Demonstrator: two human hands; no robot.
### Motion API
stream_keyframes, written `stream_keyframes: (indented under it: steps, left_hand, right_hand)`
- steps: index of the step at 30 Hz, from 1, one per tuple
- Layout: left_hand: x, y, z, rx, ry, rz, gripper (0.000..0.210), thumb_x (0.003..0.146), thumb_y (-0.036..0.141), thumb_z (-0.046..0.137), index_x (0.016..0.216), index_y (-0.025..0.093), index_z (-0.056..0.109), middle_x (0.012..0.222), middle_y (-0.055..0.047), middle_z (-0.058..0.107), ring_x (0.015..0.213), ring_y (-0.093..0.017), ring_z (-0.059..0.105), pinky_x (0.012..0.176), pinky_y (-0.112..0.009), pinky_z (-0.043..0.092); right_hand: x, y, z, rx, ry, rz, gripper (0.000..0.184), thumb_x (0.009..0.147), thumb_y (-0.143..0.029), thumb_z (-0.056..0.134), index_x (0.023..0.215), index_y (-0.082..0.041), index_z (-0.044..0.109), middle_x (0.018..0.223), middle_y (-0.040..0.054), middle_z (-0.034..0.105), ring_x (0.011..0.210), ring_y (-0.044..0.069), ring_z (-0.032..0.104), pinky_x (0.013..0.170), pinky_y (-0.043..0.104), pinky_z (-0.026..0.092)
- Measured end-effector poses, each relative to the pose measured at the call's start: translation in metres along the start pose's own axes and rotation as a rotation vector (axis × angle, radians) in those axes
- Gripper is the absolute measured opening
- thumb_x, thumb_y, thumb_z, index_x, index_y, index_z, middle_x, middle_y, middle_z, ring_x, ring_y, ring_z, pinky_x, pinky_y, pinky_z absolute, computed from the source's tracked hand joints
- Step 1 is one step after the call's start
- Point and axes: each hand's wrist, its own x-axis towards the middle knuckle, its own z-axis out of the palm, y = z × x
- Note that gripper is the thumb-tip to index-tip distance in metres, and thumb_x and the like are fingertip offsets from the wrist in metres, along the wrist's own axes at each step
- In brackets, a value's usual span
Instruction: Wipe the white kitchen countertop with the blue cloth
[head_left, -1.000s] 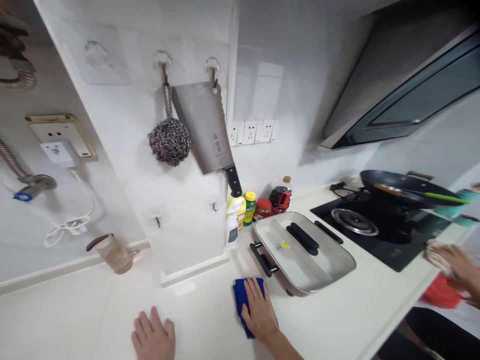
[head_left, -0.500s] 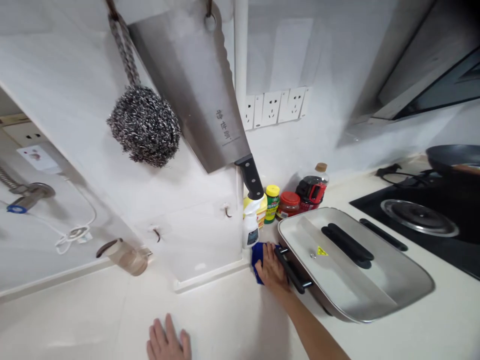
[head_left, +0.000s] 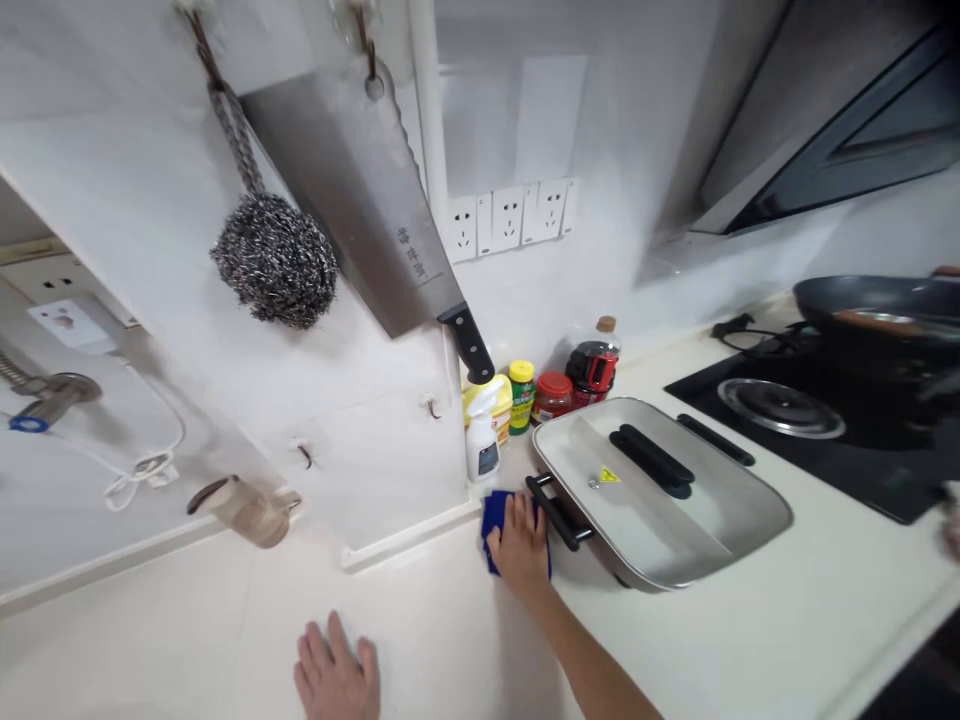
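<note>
My right hand (head_left: 520, 548) presses a folded blue cloth (head_left: 496, 508) onto the white counter, fingers curved over it. The cloth lies just left of the black side handle (head_left: 559, 512) of a rectangular electric pan (head_left: 652, 572), which has its clear lid on. Behind the cloth, a white spray bottle (head_left: 482, 440) stands at the end of the partition. My left hand (head_left: 339, 672) rests palm down on the counter at the bottom, its fingers spread and nothing in it.
A cleaver (head_left: 352, 190) and a steel wool scrubber (head_left: 276, 262) hang on the partition. Red-lidded jar (head_left: 553, 397), yellow-capped container (head_left: 522, 398) and dark bottle (head_left: 592, 362) stand behind the pan. A wok (head_left: 862, 300) sits by the black cooktop (head_left: 870, 440). A brownish cup (head_left: 251, 512) is at left.
The view has shifted, so the pan and wall things appear further left. My right hand and the cloth have slid slightly toward me, a little clear of the pan handle. My left hand stays put.
</note>
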Motion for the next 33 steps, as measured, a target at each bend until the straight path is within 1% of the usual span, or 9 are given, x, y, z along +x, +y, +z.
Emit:
stream_keyframes:
  steps: [4, 9, 13, 18, 22, 25, 27, 29, 33]
  left_hand:
    - [0.002, 0.005, -0.008, -0.026, -0.017, -0.033, 0.066, 0.091, 0.040, 0.033, 0.144, 0.005, 0.044, 0.155, -0.028, 0.034, 0.150, -0.040, 0.020, 0.118, -0.057, 0.023]
    - [0.003, 0.008, -0.017, -0.079, -0.013, -0.029, 0.067, 0.090, 0.043, 0.031, 0.143, 0.004, 0.045, 0.154, -0.029, 0.034, 0.149, -0.040, 0.022, 0.117, -0.057, 0.024]
    - [0.004, 0.007, -0.019, -0.121, -0.034, -0.020, 0.068, 0.090, 0.044, 0.029, 0.144, 0.004, 0.045, 0.153, -0.030, 0.034, 0.148, -0.041, 0.023, 0.117, -0.057, 0.023]
    - [0.005, -0.003, -0.025, -0.139, -0.127, 0.031, 0.071, 0.092, 0.047, 0.025, 0.145, 0.004, 0.044, 0.156, -0.030, 0.030, 0.149, -0.041, 0.021, 0.119, -0.055, 0.021]
    - [-0.003, -0.043, -0.038, -0.103, -0.276, 0.195, 0.067, 0.092, 0.047, 0.026, 0.149, 0.015, 0.043, 0.162, -0.017, 0.029, 0.151, -0.033, 0.020, 0.122, -0.051, 0.017]
    - [-0.021, -0.095, -0.048, -0.071, -0.228, 0.161, 0.064, 0.092, 0.048, 0.029, 0.148, 0.023, 0.045, 0.162, -0.011, 0.031, 0.152, -0.030, 0.018, 0.122, -0.052, 0.015]
    - [-0.039, -0.130, -0.055, -0.064, -0.160, 0.036, 0.065, 0.092, 0.050, 0.028, 0.148, 0.022, 0.045, 0.162, -0.014, 0.030, 0.152, -0.033, 0.017, 0.121, -0.054, 0.017]
    - [-0.059, -0.159, -0.062, -0.062, -0.107, -0.096, 0.067, 0.092, 0.052, 0.026, 0.147, 0.021, 0.046, 0.162, -0.017, 0.030, 0.151, -0.037, 0.019, 0.119, -0.058, 0.020]
    - [-0.088, -0.181, -0.078, -0.054, -0.064, -0.164, 0.067, 0.092, 0.049, 0.023, 0.147, 0.018, 0.045, 0.159, -0.020, 0.033, 0.150, -0.040, 0.021, 0.115, -0.061, 0.026]
  right_hand:
    - [-0.067, -0.012, -0.020, 0.076, -0.042, -0.151, 0.069, 0.091, -0.038, 0.041, 0.150, -0.003, 0.033, 0.155, 0.0205, 0.037, 0.147, 0.034, 0.023, 0.123, 0.057, 0.006]
    - [-0.151, -0.007, -0.063, 0.136, -0.222, -0.313, 0.076, 0.091, -0.038, 0.046, 0.157, -0.010, 0.019, 0.163, 0.0131, 0.019, 0.150, 0.034, 0.015, 0.125, 0.054, 0.002]
    - [-0.188, 0.036, -0.090, 0.123, -0.244, -0.433, 0.081, 0.088, -0.031, 0.048, 0.158, -0.018, 0.011, 0.164, 0.0076, 0.013, 0.150, 0.031, 0.019, 0.125, 0.051, 0.010]
    - [-0.201, 0.125, -0.102, 0.008, -0.106, -0.336, 0.072, 0.089, -0.030, 0.044, 0.157, -0.018, 0.021, 0.161, 0.0077, 0.027, 0.149, 0.027, 0.025, 0.123, 0.051, 0.019]
    - [-0.194, 0.200, -0.100, -0.070, 0.007, -0.178, 0.064, 0.093, -0.038, 0.040, 0.151, -0.012, 0.037, 0.155, 0.0121, 0.041, 0.145, 0.028, 0.032, 0.121, 0.051, 0.020]
    - [-0.184, 0.231, -0.093, -0.077, 0.127, -0.092, 0.065, 0.092, -0.041, 0.037, 0.148, -0.007, 0.040, 0.150, 0.0179, 0.046, 0.143, 0.032, 0.036, 0.119, 0.055, 0.021]
    - [-0.180, 0.231, -0.088, -0.074, 0.200, -0.024, 0.068, 0.092, -0.039, 0.035, 0.150, -0.006, 0.036, 0.149, 0.0220, 0.045, 0.142, 0.036, 0.036, 0.116, 0.061, 0.021]
    - [-0.179, 0.216, -0.085, -0.078, 0.249, 0.055, 0.071, 0.091, -0.039, 0.035, 0.152, -0.002, 0.030, 0.149, 0.0277, 0.042, 0.142, 0.042, 0.033, 0.113, 0.068, 0.019]
    - [-0.177, 0.159, -0.083, -0.072, 0.208, 0.101, 0.071, 0.093, -0.038, 0.032, 0.149, 0.007, 0.029, 0.148, 0.0351, 0.038, 0.143, 0.048, 0.027, 0.111, 0.073, 0.016]
